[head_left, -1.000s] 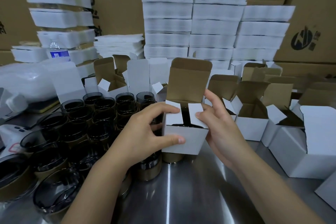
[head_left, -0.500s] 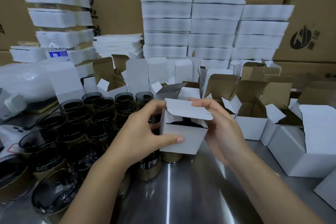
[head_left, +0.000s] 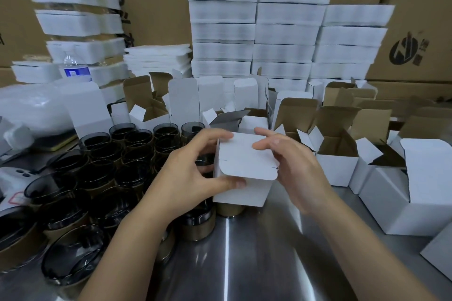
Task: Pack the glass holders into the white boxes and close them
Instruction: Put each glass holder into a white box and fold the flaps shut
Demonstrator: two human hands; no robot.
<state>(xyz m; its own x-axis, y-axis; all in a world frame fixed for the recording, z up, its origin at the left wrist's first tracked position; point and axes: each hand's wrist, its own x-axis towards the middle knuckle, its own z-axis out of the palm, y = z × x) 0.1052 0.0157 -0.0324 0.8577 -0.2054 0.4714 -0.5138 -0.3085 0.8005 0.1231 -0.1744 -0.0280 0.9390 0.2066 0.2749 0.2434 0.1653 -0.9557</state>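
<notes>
Head view: our left hand (head_left: 193, 168) grips the white box (head_left: 242, 190) over the steel table's (head_left: 244, 264) middle; our right hand (head_left: 293, 166) presses its lid (head_left: 247, 154) flat. The card is light and dentable, likely with glass inside; we'd hold the side walls.

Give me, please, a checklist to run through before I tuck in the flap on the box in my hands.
1. Lid folded down over the white box: ok.
2. Tuck flap inserted: not ok, it hangs outside the front wall.
3. Left hand grips the box: ok, thumb on the front wall.
4. Right hand presses the lid with its fingers: ok.
5. Glass holder inside: cannot tell, the lid hides it.
6. Side flaps folded in: cannot tell.
</notes>
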